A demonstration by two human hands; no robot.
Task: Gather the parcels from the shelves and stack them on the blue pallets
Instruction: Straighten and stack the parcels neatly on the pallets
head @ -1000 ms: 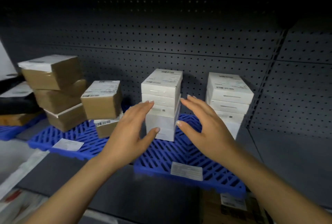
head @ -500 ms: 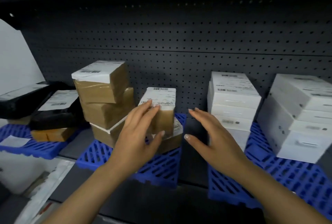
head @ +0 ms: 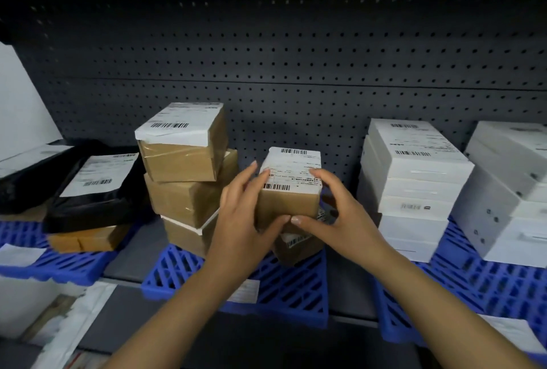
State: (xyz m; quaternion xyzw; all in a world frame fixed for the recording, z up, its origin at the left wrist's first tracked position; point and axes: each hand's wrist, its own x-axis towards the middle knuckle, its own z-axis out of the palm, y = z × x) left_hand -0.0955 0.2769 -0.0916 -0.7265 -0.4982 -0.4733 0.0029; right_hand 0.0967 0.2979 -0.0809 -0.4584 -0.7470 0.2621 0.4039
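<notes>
Atop a smaller box [head: 297,245] on the middle pallet [head: 281,288] sits a brown parcel [head: 288,188], label up, barcode edge facing the camera, long axis running front to back. Left hand [head: 241,220] and right hand [head: 340,214] grip its sides, fingers [head: 321,174] curled over the top, thumbs meeting on its front. Brown boxes [head: 185,173] stand stacked left, white boxes [head: 411,188] right.

hands [head: 296,220]: bare | forearms: bare, no sleeves | nails: longish
</notes>
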